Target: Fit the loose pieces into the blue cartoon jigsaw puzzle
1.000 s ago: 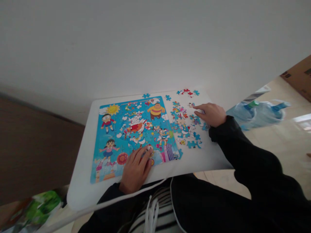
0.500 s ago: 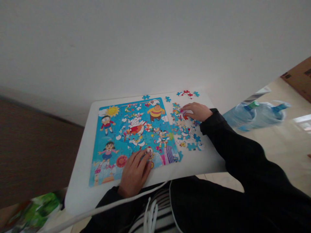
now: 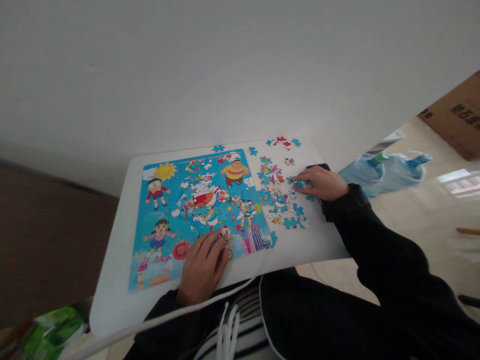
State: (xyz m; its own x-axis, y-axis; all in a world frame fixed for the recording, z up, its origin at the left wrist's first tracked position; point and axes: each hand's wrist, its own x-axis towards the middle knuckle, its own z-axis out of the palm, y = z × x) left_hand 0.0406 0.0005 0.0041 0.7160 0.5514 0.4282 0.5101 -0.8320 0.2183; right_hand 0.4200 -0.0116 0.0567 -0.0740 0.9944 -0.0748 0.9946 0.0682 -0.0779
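Observation:
A blue cartoon jigsaw puzzle lies on a small white table, its picture largely filled with joined pieces. My left hand rests on its lower edge with fingers stretched out, fingertips by a round white face in the picture. On the right, my right hand is among loose puzzle pieces. Its thumb and fingertips close around a small blue and purple puzzle piece; whether that piece is lifted cannot be made out. A dark flat object, partly hidden, lies beneath this hand.
More loose pieces lie along the table's back edge, against the white wall. Large clear water bottles and a cardboard box stand on the floor at right. A white cord crosses near my lap.
My right hand has shifted right and slightly toward me, away from the pieces beside the board, uncovering several of them. The left hand stays on the puzzle. The view has turned slightly.

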